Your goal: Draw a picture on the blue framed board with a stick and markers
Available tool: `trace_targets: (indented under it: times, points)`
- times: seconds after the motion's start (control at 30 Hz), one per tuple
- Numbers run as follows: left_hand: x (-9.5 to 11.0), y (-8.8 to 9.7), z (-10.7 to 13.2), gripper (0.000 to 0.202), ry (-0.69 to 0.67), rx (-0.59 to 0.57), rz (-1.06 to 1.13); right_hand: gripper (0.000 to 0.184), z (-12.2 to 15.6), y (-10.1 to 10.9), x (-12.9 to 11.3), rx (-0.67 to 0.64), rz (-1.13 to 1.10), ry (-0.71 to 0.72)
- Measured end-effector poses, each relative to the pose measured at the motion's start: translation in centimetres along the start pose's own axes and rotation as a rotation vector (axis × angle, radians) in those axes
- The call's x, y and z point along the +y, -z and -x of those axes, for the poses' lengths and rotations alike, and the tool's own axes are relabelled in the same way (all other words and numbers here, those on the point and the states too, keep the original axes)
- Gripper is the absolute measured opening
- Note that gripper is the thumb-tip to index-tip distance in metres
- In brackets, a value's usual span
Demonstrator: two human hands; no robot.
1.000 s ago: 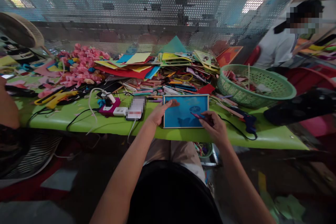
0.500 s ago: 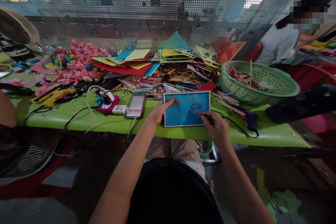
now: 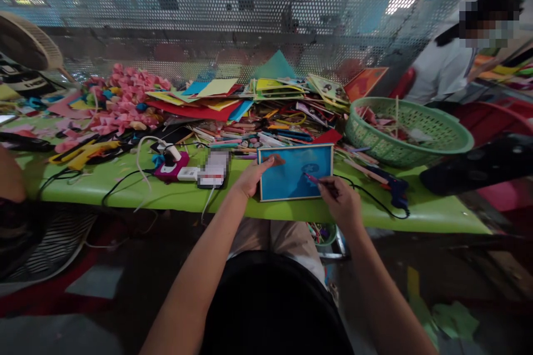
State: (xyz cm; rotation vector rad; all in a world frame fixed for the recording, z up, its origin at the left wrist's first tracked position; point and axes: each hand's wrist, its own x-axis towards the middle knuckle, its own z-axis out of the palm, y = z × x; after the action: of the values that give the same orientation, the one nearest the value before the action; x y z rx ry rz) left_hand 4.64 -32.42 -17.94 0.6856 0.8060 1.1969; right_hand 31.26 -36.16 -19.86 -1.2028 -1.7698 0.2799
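Observation:
A blue rectangular board (image 3: pixel 287 180) with a thin pale frame is tilted up at the table's front edge. It bears an orange-brown patch at upper left and a darker blue round drawing right of centre. My left hand (image 3: pixel 251 176) grips the board's left edge, thumb on the front and the other fingers hidden behind. In a pinch, my right hand (image 3: pixel 342 199) holds a slim purple pen-like stick (image 3: pixel 311 178), its tip at the round drawing. Whether the tip touches the surface I cannot tell.
On the green table (image 3: pixel 441 213) stand a green basket (image 3: pixel 410 147), a dark glue gun (image 3: pixel 398 191), a phone (image 3: pixel 214 169) and a purple power socket (image 3: pixel 170 169) with cables. Behind lie heaped pens, coloured sheets (image 3: pixel 216 87) and pink paper pieces (image 3: pixel 125 100). A co-worker (image 3: pixel 445 66) sits at right.
The right hand and the purple stick have shifted very slightly over the round drawing. My left hand keeps its hold on the board; the rest looks the same.

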Motion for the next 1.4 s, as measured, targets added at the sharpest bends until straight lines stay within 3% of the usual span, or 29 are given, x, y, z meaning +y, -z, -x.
trace_targets:
  times: [0.73,0.97,1.4]
  points:
    - [-0.02,0.08,-0.02,0.047,0.014,-0.003,-0.033,0.017,-0.11,0.08,-0.63,0.023,0.023,0.004]
    - [-0.03,0.15,-0.09,0.046,-0.010,-0.003,-0.033,0.015,0.15,-0.05,-0.41,0.089,0.031,-0.011]
    - [0.12,-0.09,0.10,0.046,-0.011,0.005,-0.031,0.013,0.05,0.18,-0.90,0.068,0.039,0.013]
